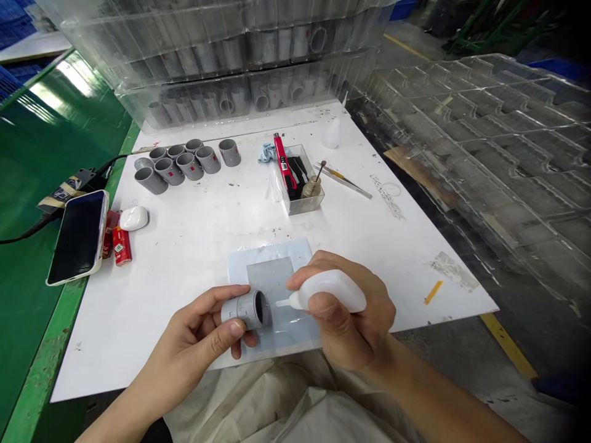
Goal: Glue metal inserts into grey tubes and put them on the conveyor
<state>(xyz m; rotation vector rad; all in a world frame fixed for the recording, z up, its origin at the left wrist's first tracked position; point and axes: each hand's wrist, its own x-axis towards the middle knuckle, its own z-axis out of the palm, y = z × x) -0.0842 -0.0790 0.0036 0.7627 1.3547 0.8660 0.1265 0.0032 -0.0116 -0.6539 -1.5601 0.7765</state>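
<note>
My left hand [210, 329] is closed around a grey plastic pipe piece [241, 309], held on its side with the open end facing right. In my right hand [351, 320] is a white squeeze bottle [330, 289], gripped between thumb and fingers. Its thin nozzle points left at the pipe's opening, with a small gap between them. Beneath both hands lies a light blue sheet [237, 261] with a grey square pad [270, 274] on it.
Several grey pipe pieces [188, 165] stand at the back left. Behind them rise stacked clear trays [203, 67]. A clear box [305, 206] holds a red cutter [282, 157]; tweezers [346, 183] lie beside it. A second bottle [331, 132] stands behind. A phone [78, 237] is at left.
</note>
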